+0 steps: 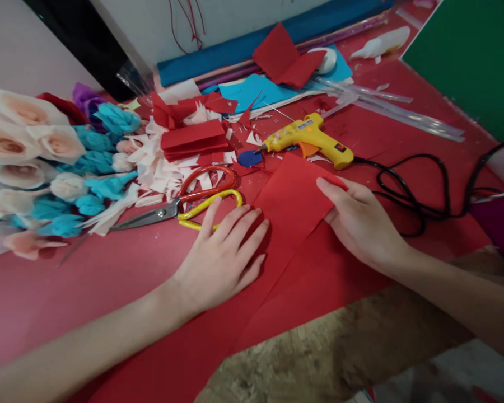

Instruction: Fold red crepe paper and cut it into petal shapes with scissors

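My right hand (357, 218) pinches the right edge of a red sheet of paper (292, 207), thumb on top and fingers beneath. That sheet lies on the red tabletop with its far corner near a glue gun. My left hand (231, 252) is flat with its fingers spread, its fingertips by the sheet's left side. Just beyond the left fingers lie scissors (163, 212) with one red and one yellow handle, their blades pointing left. The yellow glue gun (311, 140) rests on its side, nozzle toward a small blue piece (250, 158).
Paper flowers (46, 151) in peach, white and blue crowd the left. Folded red paper (195, 140) and white scraps (151, 162) lie behind the scissors. Clear glue sticks (420, 117), a white glue bottle (382, 43) and a green board (470, 61) are at right; a black cord (441, 184) loops nearby.
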The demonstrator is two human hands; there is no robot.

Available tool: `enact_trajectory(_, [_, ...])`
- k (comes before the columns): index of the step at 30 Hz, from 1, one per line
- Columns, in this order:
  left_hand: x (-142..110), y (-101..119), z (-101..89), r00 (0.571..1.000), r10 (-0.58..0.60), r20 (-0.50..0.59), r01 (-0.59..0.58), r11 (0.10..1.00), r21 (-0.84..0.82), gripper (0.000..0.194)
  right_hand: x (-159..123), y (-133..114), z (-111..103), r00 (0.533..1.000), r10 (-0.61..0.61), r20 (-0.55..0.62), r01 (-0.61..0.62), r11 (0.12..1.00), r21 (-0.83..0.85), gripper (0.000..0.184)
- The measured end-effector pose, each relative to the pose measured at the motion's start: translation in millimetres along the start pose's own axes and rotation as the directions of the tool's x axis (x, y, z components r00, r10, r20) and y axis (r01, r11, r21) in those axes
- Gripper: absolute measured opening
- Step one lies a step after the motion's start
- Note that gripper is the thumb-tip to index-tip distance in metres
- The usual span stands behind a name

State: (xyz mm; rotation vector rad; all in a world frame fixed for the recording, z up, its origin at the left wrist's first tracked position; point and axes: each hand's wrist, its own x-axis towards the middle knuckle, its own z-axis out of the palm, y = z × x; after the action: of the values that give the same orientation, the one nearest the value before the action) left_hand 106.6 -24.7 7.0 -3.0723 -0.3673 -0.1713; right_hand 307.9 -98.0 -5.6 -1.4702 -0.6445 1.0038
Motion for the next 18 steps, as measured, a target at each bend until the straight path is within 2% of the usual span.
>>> enact_trajectory(4, [-4.0, -0.7, 1.1, 0.999, -0.010, -0.039, 0.011, 1.000, 0.018, 0.040, 0.0, -2.4, 1.5, 1.000, -0.025, 0.002, 0.025, 1.000, 0.001, 0.020])
enact_trajectory(8, [-4.9, -1.1, 4.4, 0.998, -0.033, -0.055, 0.034, 0.999, 0.010, 0.039, -3.9, -1.9, 3.2, 0.993, -0.026, 0.118, 0.018, 0.997, 0.073, 0.019])
enact_trajectory(9, [-5.0, -1.4, 5.1, 0.997, -0.033, -0.063, 0.033, 0.999, 0.003, 0.039, -6.2, -1.2, 3.6, 0.992, -0.031, 0.124, 0.025, 0.999, 0.047, 0.019])
enact_trajectory(11, [-5.3, -2.0, 5.9, 0.997, -0.028, -0.074, 0.027, 0.999, -0.016, 0.039, -11.7, 0.1, 4.4, 0.993, -0.036, 0.109, 0.048, 0.993, -0.110, 0.023])
enact_trajectory(14, [-6.6, -2.9, 5.8, 0.997, -0.026, -0.077, 0.022, 0.998, -0.058, 0.040, -18.7, -0.1, 6.7, 0.994, -0.073, 0.076, 0.097, 0.913, -0.396, 0.029])
enact_trajectory(16, [-7.7, -3.3, 5.2, 0.997, -0.015, -0.080, 0.008, 0.995, -0.096, 0.039, -19.7, -1.6, 8.6, 0.991, -0.120, 0.058, 0.134, 0.875, -0.466, 0.029])
enact_trajectory(18, [-8.5, -3.4, 4.9, 0.996, 0.009, -0.088, -0.020, 0.992, -0.125, 0.037, -17.9, -3.0, 9.8, 0.989, -0.142, 0.030, 0.140, 0.884, -0.447, 0.026])
